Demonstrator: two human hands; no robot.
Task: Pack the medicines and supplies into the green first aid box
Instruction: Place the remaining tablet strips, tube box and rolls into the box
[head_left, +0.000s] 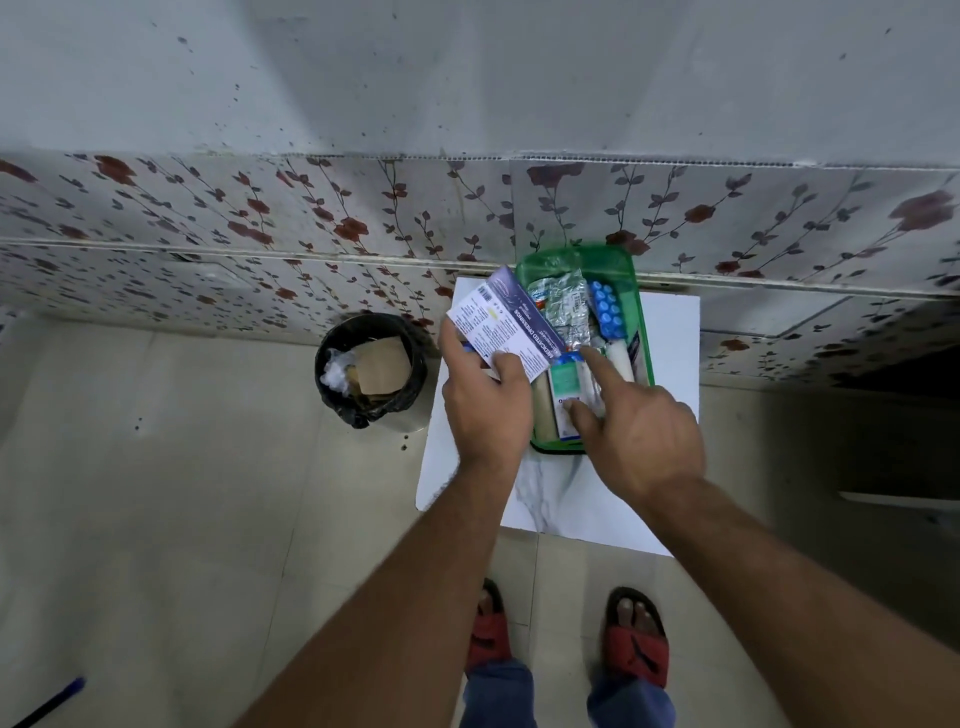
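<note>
My left hand (485, 400) grips the dressings packet (506, 325) at the green first aid box's (626, 270) nine o'clock edge; my right hand (636, 431), fingers spread, presses its contents, gripping nothing.

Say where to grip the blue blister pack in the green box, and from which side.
Pinch the blue blister pack by its long edges near the far end, coming from above. It lies flat on the other contents of the green box, and the right hand covers the near end.
</note>
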